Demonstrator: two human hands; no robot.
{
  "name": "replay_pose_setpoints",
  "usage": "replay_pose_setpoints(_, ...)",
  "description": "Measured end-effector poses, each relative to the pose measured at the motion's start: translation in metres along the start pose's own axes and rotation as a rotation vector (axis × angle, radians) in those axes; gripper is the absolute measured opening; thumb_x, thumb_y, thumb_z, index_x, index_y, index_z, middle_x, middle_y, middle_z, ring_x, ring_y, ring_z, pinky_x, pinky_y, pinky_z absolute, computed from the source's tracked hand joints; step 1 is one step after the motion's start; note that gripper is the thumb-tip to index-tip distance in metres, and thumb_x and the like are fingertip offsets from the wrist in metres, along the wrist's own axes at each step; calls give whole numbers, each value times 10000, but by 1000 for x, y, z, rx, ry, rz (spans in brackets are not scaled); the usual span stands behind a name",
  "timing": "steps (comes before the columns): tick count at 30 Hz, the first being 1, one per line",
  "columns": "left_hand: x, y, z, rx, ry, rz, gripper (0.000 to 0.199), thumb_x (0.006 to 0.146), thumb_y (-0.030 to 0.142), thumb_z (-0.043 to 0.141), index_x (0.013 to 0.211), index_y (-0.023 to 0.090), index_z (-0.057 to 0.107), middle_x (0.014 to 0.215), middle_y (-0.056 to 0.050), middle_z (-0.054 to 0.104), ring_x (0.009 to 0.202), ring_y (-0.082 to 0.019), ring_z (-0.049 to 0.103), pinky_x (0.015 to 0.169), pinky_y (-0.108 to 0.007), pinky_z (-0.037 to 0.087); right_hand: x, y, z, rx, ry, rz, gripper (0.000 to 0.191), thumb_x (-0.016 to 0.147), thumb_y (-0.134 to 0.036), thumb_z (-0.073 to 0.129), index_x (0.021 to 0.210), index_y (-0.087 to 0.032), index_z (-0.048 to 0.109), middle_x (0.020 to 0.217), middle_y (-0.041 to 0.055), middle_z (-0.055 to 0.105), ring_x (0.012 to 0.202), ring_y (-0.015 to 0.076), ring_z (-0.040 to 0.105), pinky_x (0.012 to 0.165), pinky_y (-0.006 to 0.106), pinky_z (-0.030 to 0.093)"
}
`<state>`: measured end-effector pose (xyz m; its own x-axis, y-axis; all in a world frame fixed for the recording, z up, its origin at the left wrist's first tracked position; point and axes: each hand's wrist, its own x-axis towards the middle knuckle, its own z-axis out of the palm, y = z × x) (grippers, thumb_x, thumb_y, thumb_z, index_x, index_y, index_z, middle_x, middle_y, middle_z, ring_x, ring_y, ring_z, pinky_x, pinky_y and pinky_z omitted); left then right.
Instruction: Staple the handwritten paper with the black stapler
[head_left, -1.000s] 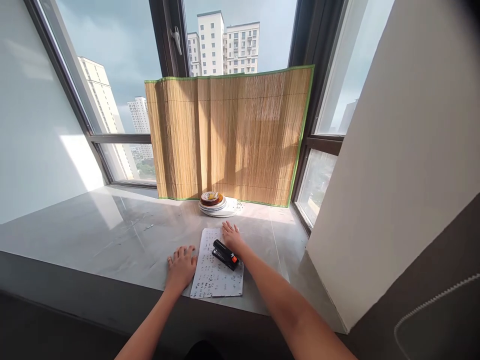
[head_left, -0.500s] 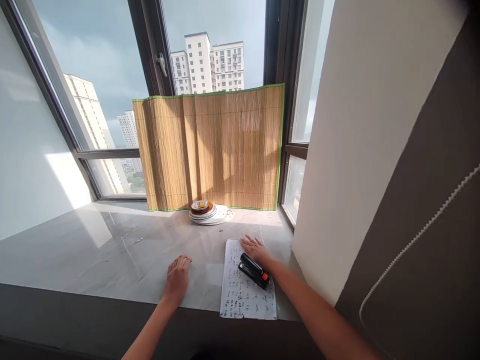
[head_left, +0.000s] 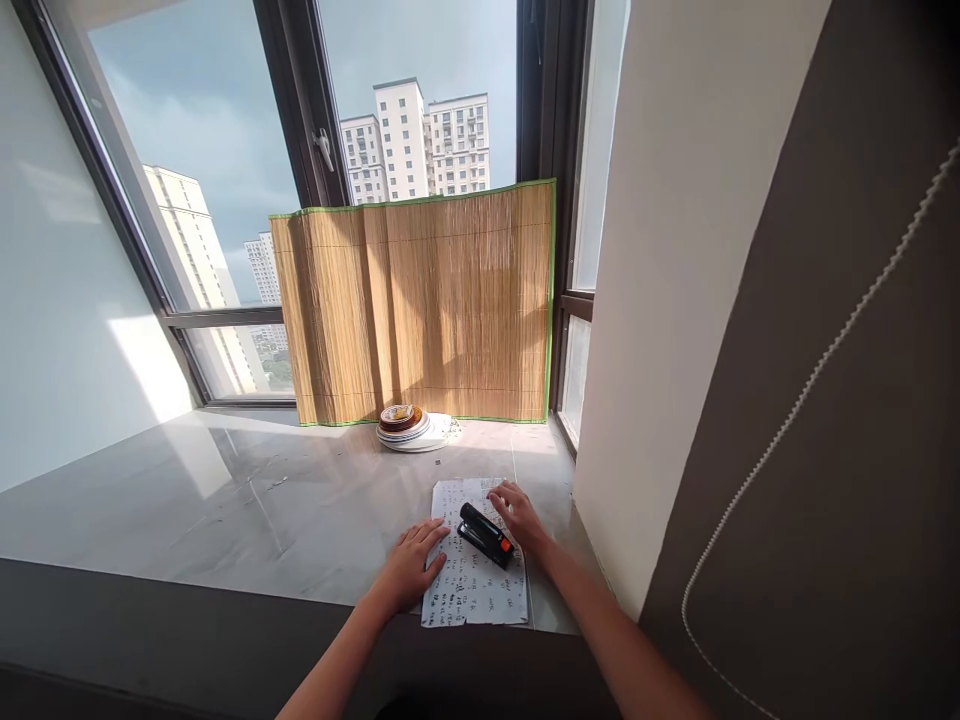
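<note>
A sheet of paper (head_left: pixel 471 600) covered in handwriting lies at the front of the stone ledge. On it rests a black stapler (head_left: pixel 484 535) with an orange-red part at its near right end. My left hand (head_left: pixel 412 565) is at the sheet's left edge, fingers apart, fingertips on the paper. To the right of the stapler, my right hand (head_left: pixel 520 515) hovers or rests over the sheet's upper right, its fingers slightly bent and apart, holding nothing. Neither hand grips the stapler.
A stack of plates (head_left: pixel 405 430) sits farther back on the ledge (head_left: pixel 300 500). Behind it a bamboo mat (head_left: pixel 420 310) with green edging stands against the window. A white wall (head_left: pixel 637 300) rises at the right, with a beaded cord (head_left: pixel 810 380) hanging beyond.
My left hand has moved right, onto the paper's left edge. My right hand's fingers have drawn in from lying flat. The paper and stapler appear farther left as the view has shifted.
</note>
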<state>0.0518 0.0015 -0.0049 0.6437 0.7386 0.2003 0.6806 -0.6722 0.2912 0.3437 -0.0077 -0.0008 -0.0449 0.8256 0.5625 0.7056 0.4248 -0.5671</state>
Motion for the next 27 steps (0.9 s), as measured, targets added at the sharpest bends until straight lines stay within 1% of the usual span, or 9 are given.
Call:
replay_pose_setpoints(2,1,0,0,-8,-9,-5,457,997,395,481,1440,321,563,1591,-24,470,1488,-268,396,1238,-491,301,-21,-7,-10,57,-143,-6,336,985,-509,546,1133,-233,671,990,55,667,919,220,609,856,346,492)
replay_pose_setpoints(4,2,2,-2,-22,-28,-7,465,993,397,489,1445,319,561,1590,-28,471,1487,-272,398,1234,-506,298,-37,-16,-17,14,-227,-8,465,898,-506,677,1277,-242,619,1099,74,677,1014,250,625,937,378,484)
replay_pose_setpoints(6,2,3,-4,-40,-39,-4,474,985,404,509,1448,320,561,1586,-32,477,1486,-273,400,1233,-511,294,-45,-25,-20,-36,-233,-1,474,893,-435,688,1317,-239,606,1163,96,680,1087,277,624,1009,414,460)
replay_pose_setpoints(9,3,3,-5,-67,-38,-1,484,980,420,528,1452,314,563,1584,-42,479,1490,-270,397,1232,-500,297,-45,-29,-21,-20,-204,12,382,939,-344,612,1303,-230,631,1164,111,687,1103,281,632,1015,421,475)
replay_pose_setpoints(14,3,-1,-3,-92,-23,4,480,997,422,503,1457,299,560,1611,-50,436,1508,-262,373,1237,-489,290,-40,-22,-19,131,-161,-1,375,927,-327,600,1291,-248,644,1173,96,696,1100,259,647,1004,405,503)
replay_pose_setpoints(17,4,-2,-2,-107,-16,-4,470,1002,401,486,1451,283,562,1607,-56,443,1507,-253,374,1238,-482,283,-38,-20,-21,205,-53,62,337,920,-412,603,1203,-248,681,1133,78,723,1016,251,665,950,413,526)
replay_pose_setpoints(19,5,-3,-1,-119,-16,-11,473,992,389,497,1441,258,565,1593,-65,464,1499,-250,385,1233,-473,290,-37,-20,-24,220,53,82,290,942,-454,561,1009,-235,738,1095,86,736,994,253,659,908,406,530)
replay_pose_setpoints(21,6,-4,-1,-129,-13,-22,487,978,390,516,1438,234,560,1578,-79,484,1487,-252,401,1226,-463,299,-36,-21,-27,223,129,88,366,965,-453,510,807,-226,751,1033,93,746,980,253,651,885,397,522)
replay_pose_setpoints(27,8,-7,1,-161,11,-37,546,960,425,551,1459,204,524,1541,-110,524,1459,-281,433,1207,-466,312,-35,-15,-31,230,137,130,383,921,-417,508,698,-217,747,865,69,713,843,209,618,723,304,474)
